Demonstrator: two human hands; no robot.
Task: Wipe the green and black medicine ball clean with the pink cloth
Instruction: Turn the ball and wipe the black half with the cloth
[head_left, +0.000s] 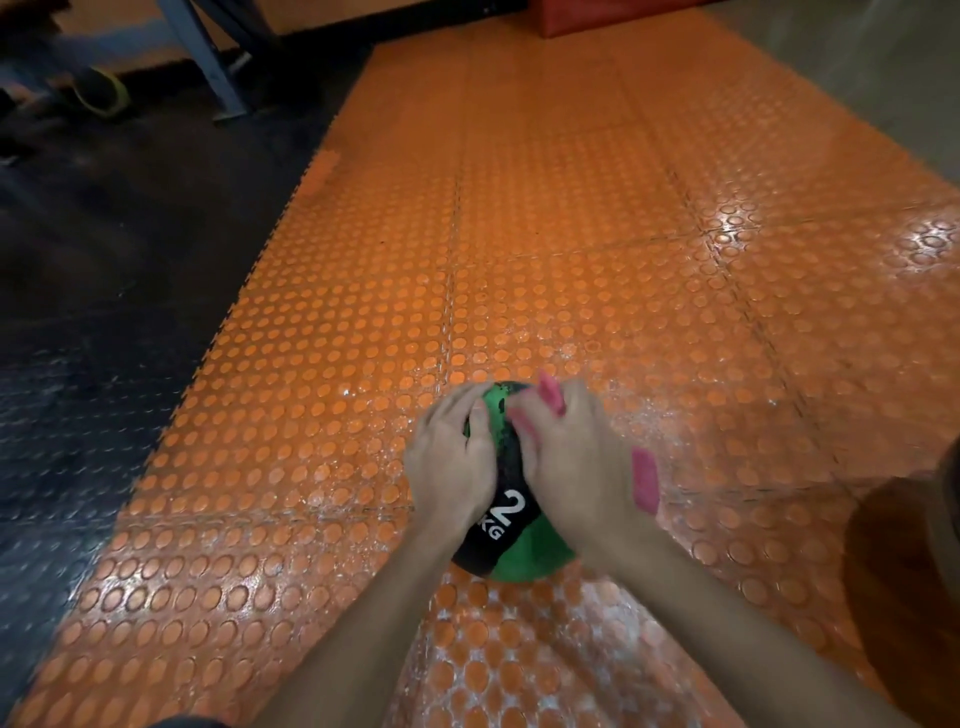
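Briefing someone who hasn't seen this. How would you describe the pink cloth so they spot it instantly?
On the orange studded floor mat sits a green and black medicine ball. The right hand holds the pink cloth against its top. It is the only pink thing, poking out either side of that hand.

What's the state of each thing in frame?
medicine ball: resting on orange mat, both hands on it
pink cloth: bunched under right hand, against the ball
left hand: curled over ball's left side
right hand: grips cloth on ball top
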